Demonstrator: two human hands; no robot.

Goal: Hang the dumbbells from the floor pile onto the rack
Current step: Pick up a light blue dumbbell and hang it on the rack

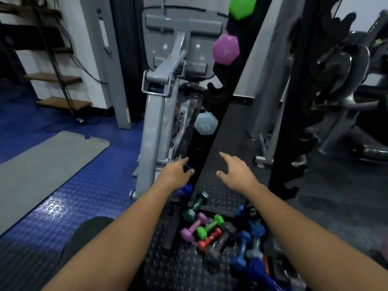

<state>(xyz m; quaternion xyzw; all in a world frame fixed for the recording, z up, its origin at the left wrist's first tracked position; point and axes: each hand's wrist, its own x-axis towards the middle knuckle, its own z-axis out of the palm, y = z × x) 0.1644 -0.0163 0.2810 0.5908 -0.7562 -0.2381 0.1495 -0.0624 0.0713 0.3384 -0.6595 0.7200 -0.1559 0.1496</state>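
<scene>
A black upright rack (218, 106) carries a green dumbbell (241, 7), a purple dumbbell (226, 49) and a light blue dumbbell (205, 123). At the rack's low end my left hand (177, 175) curls over a dark blue dumbbell (185, 190), whose far end shows between thumb and fingers. My right hand (237, 173) hovers just right of the rack, fingers spread, holding nothing. The floor pile lies below the hands: teal (196, 206), purple (194, 226), green (210, 225), red (210, 238), grey (218, 245) and several blue dumbbells (241, 250).
A grey exercise machine (155, 114) stands right beside the rack on the left. A black frame post (294, 101) and weight plates (340, 66) stand to the right. A grey mat (42, 169) lies on the blue floor at left. My knee (88, 234) is low in view.
</scene>
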